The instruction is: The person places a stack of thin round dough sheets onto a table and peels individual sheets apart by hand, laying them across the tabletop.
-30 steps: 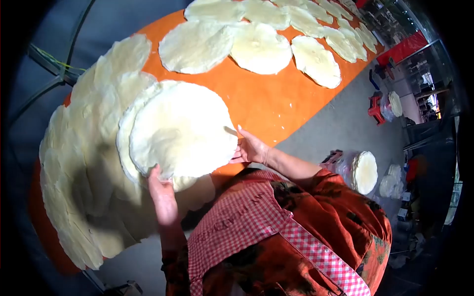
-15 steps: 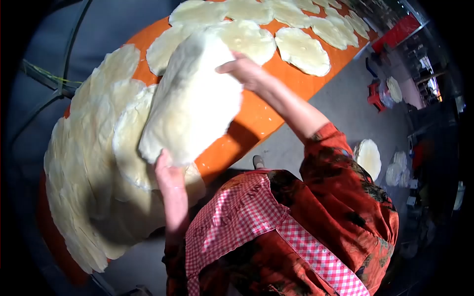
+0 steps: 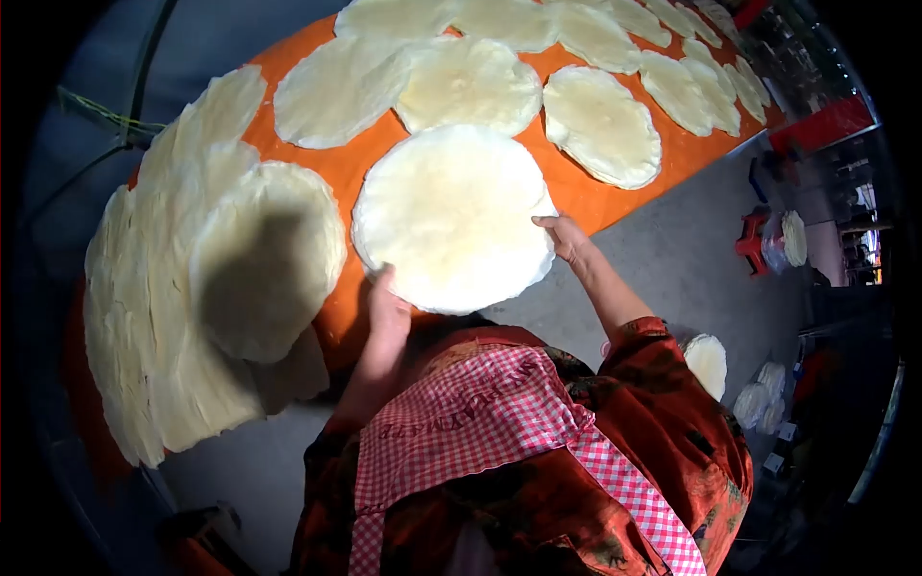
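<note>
A pale, round flatbread point(image 3: 456, 216), perhaps several thin sheets stacked, lies level in front of my body. My left hand point(image 3: 389, 305) is closed on its near left edge, thumb on top. My right hand point(image 3: 565, 237) pinches the right edge, also with the thumb above; the fingers of both hands are hidden underneath. To the left, another round flatbread point(image 3: 269, 259) rests on a spread of overlapping flatbreads point(image 3: 144, 317), with a dark shadow across it.
The orange table point(image 3: 341, 173) carries many more flatbreads point(image 3: 600, 125) along its far side. Grey floor point(image 3: 663, 230) shows beyond its right edge, with a red stool point(image 3: 752, 242) and further pale stacks point(image 3: 706, 365). A dark metal frame point(image 3: 139, 86) stands at upper left.
The held flatbread, tilted and folded over the left pile before, is now flat and further right. Both hands moved right and nearer my body. The round on the left is uncovered.
</note>
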{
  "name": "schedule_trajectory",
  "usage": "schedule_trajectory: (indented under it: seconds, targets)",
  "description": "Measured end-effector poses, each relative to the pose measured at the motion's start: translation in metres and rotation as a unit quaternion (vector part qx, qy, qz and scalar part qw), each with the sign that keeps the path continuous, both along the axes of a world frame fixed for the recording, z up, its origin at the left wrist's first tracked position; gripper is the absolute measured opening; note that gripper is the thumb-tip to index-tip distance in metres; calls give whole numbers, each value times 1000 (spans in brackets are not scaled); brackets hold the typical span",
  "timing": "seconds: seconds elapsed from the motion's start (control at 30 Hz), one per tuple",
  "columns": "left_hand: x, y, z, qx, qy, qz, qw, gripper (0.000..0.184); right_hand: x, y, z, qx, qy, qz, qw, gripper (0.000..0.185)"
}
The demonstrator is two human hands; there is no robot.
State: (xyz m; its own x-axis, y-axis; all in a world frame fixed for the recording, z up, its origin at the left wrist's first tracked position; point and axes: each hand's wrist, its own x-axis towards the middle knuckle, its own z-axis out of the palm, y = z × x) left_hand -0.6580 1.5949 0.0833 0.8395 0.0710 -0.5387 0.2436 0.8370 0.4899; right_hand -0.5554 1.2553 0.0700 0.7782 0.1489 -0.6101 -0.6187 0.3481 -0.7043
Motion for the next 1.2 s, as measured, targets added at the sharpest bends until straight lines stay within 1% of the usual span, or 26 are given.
schedule_trajectory:
  seconds: [0.1, 0.2, 0.23, 0.3, 0.33, 0.37, 0.4, 0.43, 0.47, 0.5, 0.53, 0.57, 0.6, 0.67, 0.7, 0.73, 0.8, 0.83, 0.9, 0.97, 1.0, 1.03, 1.07, 1.1, 1.17, 1.2]
  targets:
    - [7, -6, 2, 3, 58, 26, 998, 50, 4, 1, 3, -35, -4, -22, 999, 52]
    - [12, -15, 21, 34, 84, 27, 995, 44, 8, -7, 15, -6, 26, 26, 999, 52]
    - [16, -10, 20, -18, 115, 42, 992, 41, 7, -9, 13, 19, 52, 36, 998, 54]
    - [17, -3, 5, 37, 86, 18, 995, 41, 11, -10, 15, 71, 92, 51, 992, 58]
    - [21, -4, 9, 63, 68, 6, 996, 42, 16, -9, 21, 70, 59, 51, 994, 56]
    - [24, -4, 15, 118, 6, 3, 993, 48, 21, -7, 25, 68, 29, 52, 996, 55]
    - [37, 2, 15, 151, -19, 9, 988, 54, 24, -6, 29, 66, 2, 52, 996, 54]
    - [53, 8, 35, 193, -24, -7, 981, 57, 33, -4, 45, 20, -26, 64, 997, 55]
    - [73, 16, 42, 170, -56, -14, 984, 53, 45, -2, 70, -28, -53, 77, 995, 56]
    - [88, 20, 81, 189, -58, -28, 980, 50, 59, 0, 92, -39, -96, 70, 992, 57]
    - [100, 23, 113, 192, -106, -41, 975, 46, 67, 4, 118, -49, -141, 63, 987, 59]
    - [109, 22, 139, 190, -145, -29, 971, 39, 65, 14, 158, -52, -146, 34, 987, 59]
    - [114, 24, 160, 184, -186, -18, 965, 42, 62, 23, 194, -54, -153, 4, 987, 60]
    - [113, 26, 191, 168, -213, -18, 962, 47, 56, 28, 227, -41, -213, -34, 976, 59]
    - [116, 31, 183, 147, -255, -24, 955, 51, 53, 28, 235, -35, -243, -55, 968, 59]
    - [113, 29, 177, 160, -242, -14, 957, 52, 51, 25, 232, -37, -227, -56, 972, 58]
    - [96, 22, 161, 187, -215, 8, 959, 54, 51, 15, 205, -41, -197, -56, 978, 57]
    - [87, 18, 150, 189, -192, 1, 963, 50, 50, 11, 182, -43, -231, -27, 972, 56]
    - [61, 5, 120, 185, -129, -14, 974, 46, 39, 13, 141, -92, -172, -34, 980, 55]
    - [37, -2, 40, 146, -67, -21, 987, 44, 36, 2, 73, -85, -116, 29, 989, 45]
    - [24, -2, -9, 113, -42, -19, 993, 42, 30, -1, 44, -112, -72, 8, 991, 41]
    - [10, -2, -20, 128, -1, -35, 991, 46, 25, -4, 19, -139, -29, -13, 990, 37]
    - [4, -1, -26, 143, 37, -51, 988, 50, 28, -4, 16, -162, -15, -20, 986, 34]
    - [5, -1, -35, 129, 59, -38, 989, 41, 31, -4, 11, -185, 0, -27, 982, 30]
    - [2, 10, -27, 72, 47, 8, 996, 28, 30, -5, 15, -222, -10, -12, 975, 25]
    - [6, 19, -25, 45, 38, 27, 998, 21, 32, -9, 11, -273, -33, -20, 961, 27]
